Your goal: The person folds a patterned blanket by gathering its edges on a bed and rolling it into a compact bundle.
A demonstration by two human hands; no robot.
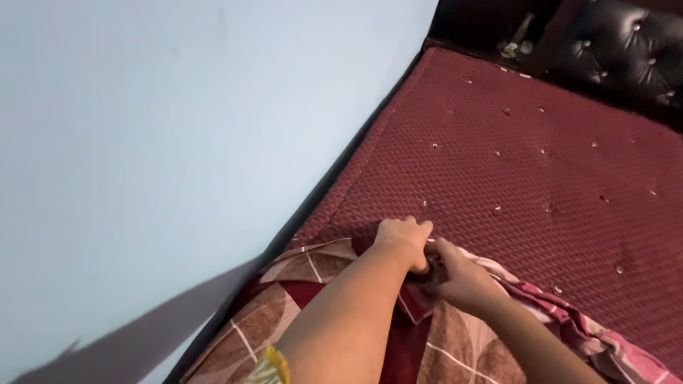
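Wall (156,142), pale blue, fills the left half of your frame. Right of it the dark red quilted mattress (541,156) runs from centre to the upper right, where a black tufted headboard (619,43) sits in the corner. Across the bottom lies the patterned bedsheet (284,313), brown, maroon and pink, its edge reaching the lower centre. There your left hand (404,238) has its grip closed on that edge, and your right hand (462,281), touching it, pinches the same fabric.
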